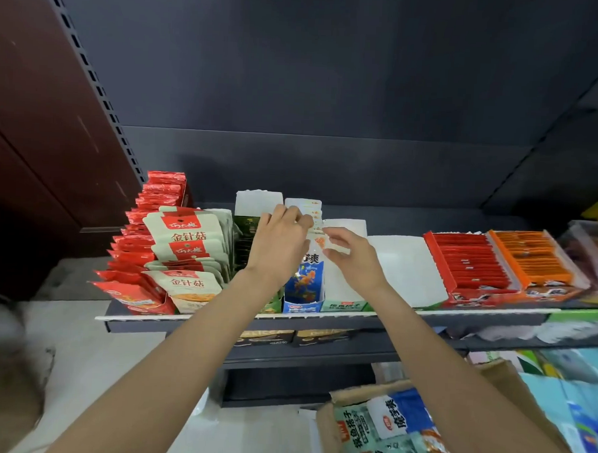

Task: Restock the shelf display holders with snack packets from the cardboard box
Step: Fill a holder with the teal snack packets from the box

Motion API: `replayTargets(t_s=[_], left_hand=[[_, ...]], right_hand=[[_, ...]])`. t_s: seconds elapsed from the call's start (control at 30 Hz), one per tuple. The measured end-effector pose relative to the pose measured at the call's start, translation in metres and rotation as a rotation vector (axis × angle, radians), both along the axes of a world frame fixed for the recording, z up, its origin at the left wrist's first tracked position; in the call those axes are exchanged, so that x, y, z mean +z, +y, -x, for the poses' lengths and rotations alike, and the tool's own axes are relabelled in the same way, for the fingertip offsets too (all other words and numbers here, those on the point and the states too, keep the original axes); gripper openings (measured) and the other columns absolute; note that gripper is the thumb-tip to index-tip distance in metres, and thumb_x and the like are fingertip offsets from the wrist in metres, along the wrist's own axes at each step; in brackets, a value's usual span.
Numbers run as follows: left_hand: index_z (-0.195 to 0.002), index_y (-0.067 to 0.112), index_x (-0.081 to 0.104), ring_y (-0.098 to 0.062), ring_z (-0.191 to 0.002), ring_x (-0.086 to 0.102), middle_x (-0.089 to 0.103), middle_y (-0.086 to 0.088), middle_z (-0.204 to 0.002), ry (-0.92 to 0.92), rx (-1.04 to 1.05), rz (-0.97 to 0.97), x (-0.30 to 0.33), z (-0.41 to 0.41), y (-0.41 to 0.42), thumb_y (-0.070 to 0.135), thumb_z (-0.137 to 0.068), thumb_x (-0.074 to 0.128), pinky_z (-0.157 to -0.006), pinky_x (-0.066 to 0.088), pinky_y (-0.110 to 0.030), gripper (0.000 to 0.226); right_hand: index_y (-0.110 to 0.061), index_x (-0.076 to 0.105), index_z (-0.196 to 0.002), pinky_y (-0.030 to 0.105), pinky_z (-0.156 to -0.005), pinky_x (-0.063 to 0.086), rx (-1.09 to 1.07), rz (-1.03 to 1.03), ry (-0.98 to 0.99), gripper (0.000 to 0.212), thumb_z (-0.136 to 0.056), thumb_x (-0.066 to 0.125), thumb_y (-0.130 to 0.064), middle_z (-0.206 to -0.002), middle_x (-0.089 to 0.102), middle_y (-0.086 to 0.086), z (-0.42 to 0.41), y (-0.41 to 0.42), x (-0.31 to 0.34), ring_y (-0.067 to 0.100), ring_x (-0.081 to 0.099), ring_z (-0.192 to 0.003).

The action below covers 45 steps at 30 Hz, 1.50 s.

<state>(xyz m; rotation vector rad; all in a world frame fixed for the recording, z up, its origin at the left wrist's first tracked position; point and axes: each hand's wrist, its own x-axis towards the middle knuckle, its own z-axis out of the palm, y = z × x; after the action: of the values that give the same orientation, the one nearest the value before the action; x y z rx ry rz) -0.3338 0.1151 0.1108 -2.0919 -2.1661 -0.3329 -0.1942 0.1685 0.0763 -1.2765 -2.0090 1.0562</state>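
A blue-and-white snack packet (pixel 311 273) stands upright in the blue display holder (pixel 301 307) on the shelf. My left hand (pixel 278 241) has its fingers curled over the tops of the packets at the back of that holder. My right hand (pixel 353 254) pinches the top edge of the front packet from the right. At the lower right the cardboard box (pixel 326 429) sits open, with several green and blue packets (pixel 390 425) inside.
Red packets (pixel 142 253) and pale-green packets (pixel 190 245) fill holders at the left. A white holder (pixel 404 265) stands right of my hands, then red (pixel 467 264) and orange (pixel 532 257) trays. The shelf's front rail (pixel 321 318) runs across. Lower shelves hold more goods.
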Motion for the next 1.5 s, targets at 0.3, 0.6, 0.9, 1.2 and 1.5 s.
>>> replayTargets(t_s=[0.3,0.6,0.9,1.2,1.5], left_hand=[[-0.114,0.007,0.059,-0.029,-0.099,0.056,0.063,-0.011,-0.103,-0.391,-0.184,0.088,-0.037,-0.117,-0.057,0.019,-0.094,0.049,-0.075,0.046,-0.039,0.025],[-0.112,0.006,0.054,-0.032,-0.096,0.060,0.060,-0.014,-0.108,-0.492,0.072,0.492,-0.107,-0.224,-0.114,0.019,-0.095,0.047,-0.077,0.051,-0.039,0.022],[-0.147,0.004,0.017,-0.035,-0.139,0.021,0.020,-0.019,-0.150,-0.139,0.206,0.987,-0.161,-0.245,-0.151,0.011,-0.092,0.055,-0.110,0.029,-0.044,0.067],[-0.125,-0.001,0.050,-0.027,-0.115,0.057,0.050,-0.018,-0.130,-0.093,0.347,0.908,-0.168,-0.248,-0.161,-0.005,-0.092,0.044,-0.091,0.051,-0.034,0.033],[-0.115,0.001,0.057,-0.031,-0.108,0.060,0.058,-0.016,-0.119,-0.223,0.448,0.773,-0.144,-0.254,-0.155,-0.006,-0.090,0.048,-0.083,0.051,-0.036,0.027]], right_hand=[[-0.021,0.064,-0.092,0.022,-0.080,0.050,-0.056,0.074,0.109,0.027,-0.089,0.052,0.003,-0.088,0.069,-0.006,-0.118,-0.067,-0.014,0.010,0.063,-0.084],[-0.011,0.068,-0.102,0.035,-0.088,0.051,0.073,0.118,-0.257,0.020,-0.089,0.056,-0.003,-0.096,0.070,0.002,-0.241,-0.104,-0.102,0.015,0.065,-0.091],[-0.020,-0.004,-0.151,0.042,-0.118,0.007,0.531,0.132,-0.936,0.082,-0.094,0.054,-0.031,-0.160,-0.001,0.004,-0.245,-0.122,-0.160,0.023,-0.001,-0.147],[-0.010,0.054,-0.124,0.042,-0.089,0.048,0.488,-0.154,-0.902,0.030,-0.094,0.050,-0.007,-0.115,0.053,0.012,-0.249,-0.140,-0.135,0.029,0.050,-0.111],[-0.009,0.047,-0.071,0.032,-0.056,0.031,0.198,0.110,-0.474,0.035,-0.101,0.038,-0.025,-0.061,0.046,0.003,-0.252,-0.129,-0.115,0.016,0.043,-0.054]])
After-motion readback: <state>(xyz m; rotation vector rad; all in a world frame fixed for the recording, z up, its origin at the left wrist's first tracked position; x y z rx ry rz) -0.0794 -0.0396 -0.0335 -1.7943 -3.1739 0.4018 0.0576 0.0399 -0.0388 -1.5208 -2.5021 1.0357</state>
